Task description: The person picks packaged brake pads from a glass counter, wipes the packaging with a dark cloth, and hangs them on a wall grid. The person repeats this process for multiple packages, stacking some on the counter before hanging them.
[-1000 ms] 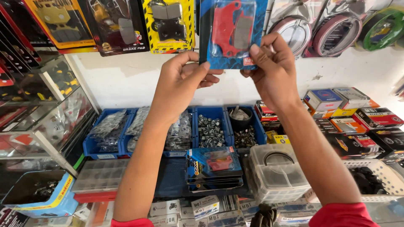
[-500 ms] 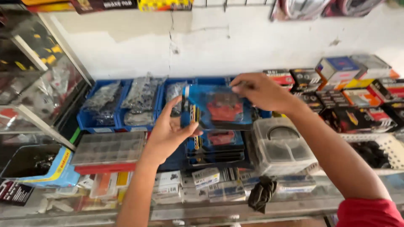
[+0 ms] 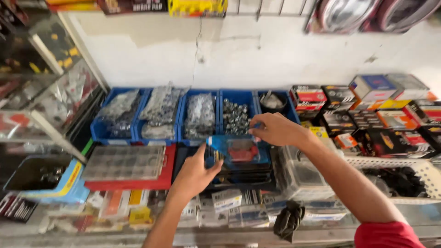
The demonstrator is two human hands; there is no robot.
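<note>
Item: blue blister pack [image 3: 239, 150] with red parts inside, held flat over a stack of like packs [image 3: 243, 172] at the bench's middle. Left hand [image 3: 195, 172] grasps its near-left corner; right hand [image 3: 274, 129] pinches its far-right edge. Handling judgement: keep the pack level and square to the stack, corners matched, both grips kept until it rests. Surroundings: blue bins [image 3: 183, 115] of bagged hardware just behind; clear compartment case [image 3: 123, 163] on the left; white basket [image 3: 404, 177] to the right. Open room is narrow, mostly straight above.
</note>
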